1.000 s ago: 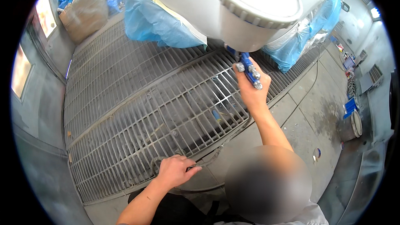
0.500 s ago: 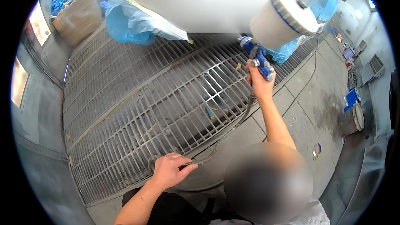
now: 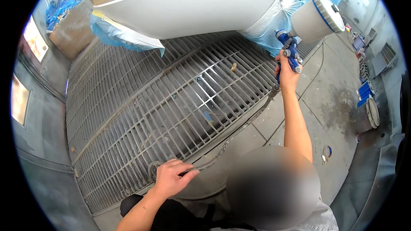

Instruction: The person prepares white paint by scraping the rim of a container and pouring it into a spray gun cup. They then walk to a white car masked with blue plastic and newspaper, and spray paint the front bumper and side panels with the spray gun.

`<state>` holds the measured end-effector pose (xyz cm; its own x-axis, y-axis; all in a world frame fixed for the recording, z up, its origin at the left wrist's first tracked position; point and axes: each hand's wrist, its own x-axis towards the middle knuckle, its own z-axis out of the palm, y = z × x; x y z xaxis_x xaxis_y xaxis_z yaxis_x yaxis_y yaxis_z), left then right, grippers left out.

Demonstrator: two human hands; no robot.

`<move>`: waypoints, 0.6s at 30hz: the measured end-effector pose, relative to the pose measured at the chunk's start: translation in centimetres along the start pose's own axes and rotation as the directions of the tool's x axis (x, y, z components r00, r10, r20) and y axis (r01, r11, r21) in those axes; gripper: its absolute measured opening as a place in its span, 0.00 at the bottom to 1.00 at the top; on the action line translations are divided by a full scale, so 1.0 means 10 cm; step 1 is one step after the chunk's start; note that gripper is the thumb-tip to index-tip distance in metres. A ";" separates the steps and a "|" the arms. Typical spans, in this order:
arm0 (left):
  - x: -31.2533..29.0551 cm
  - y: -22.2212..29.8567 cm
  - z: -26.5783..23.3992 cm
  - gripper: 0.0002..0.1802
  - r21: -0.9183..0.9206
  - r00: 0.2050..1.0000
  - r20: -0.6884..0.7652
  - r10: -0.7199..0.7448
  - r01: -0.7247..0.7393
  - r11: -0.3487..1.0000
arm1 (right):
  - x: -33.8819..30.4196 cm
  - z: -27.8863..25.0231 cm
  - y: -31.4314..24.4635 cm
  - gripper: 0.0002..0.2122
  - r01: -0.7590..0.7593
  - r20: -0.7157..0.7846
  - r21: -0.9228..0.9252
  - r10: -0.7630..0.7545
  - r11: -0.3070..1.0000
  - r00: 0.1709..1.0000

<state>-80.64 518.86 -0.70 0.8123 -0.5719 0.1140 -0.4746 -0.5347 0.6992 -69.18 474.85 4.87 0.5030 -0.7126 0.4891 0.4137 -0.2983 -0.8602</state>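
Note:
My right hand (image 3: 287, 72) is wrapped round the grip of a blue spray gun (image 3: 289, 51), arm stretched forward. On top of the gun sits a white paint cup (image 3: 314, 19), tilted to the right. From the gun a grey air hose (image 3: 218, 156) runs down and back to my left hand (image 3: 173, 176), which is closed round it low over the grating. Ahead of me is a silver-white car bumper (image 3: 188, 6), and the gun is at its right end, apart from it. Blue and clear masking film (image 3: 267, 30) covers the part beside the gun.
A floor grating (image 3: 150, 98) stretches under the bumper, with scraps below its bars. More masking film (image 3: 117, 34) hangs at the left. A cardboard box (image 3: 72, 30) of crumpled blue film stands far left. At right are a bucket (image 3: 367, 115) and a tape roll (image 3: 327, 151).
My right hand has carried the spray gun to the right, from in front of the bumper to its film-covered right end. The view has shifted slightly; my left hand stays on the hose.

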 end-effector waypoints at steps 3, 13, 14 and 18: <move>0.03 0.05 -0.01 0.11 -0.031 0.999 -0.052 0.012 -0.014 0.999 | 0.12 -0.07 0.13 0.13 0.005 -0.060 -0.004 -0.005 1.000 0.998; -0.17 0.06 -0.20 0.10 -0.044 0.985 -0.168 0.036 -0.044 0.998 | -0.74 0.36 0.36 0.09 -0.061 0.019 -0.048 0.062 0.997 0.998; -0.21 0.07 -0.23 0.09 -0.055 0.983 -0.177 0.037 -0.047 0.997 | -0.85 0.45 0.33 0.09 -0.070 0.070 -0.050 0.074 0.996 0.995; -0.35 0.02 -0.33 0.09 -0.044 0.981 -0.195 0.020 -0.029 0.999 | -1.21 0.78 0.37 0.10 0.030 0.191 0.008 -0.031 1.000 0.981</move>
<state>-82.49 522.82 1.34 0.8533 -0.4503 0.2630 -0.4825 -0.4902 0.7259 -67.82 487.32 -3.13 0.6257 -0.5683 0.5343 0.4346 -0.3148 -0.8438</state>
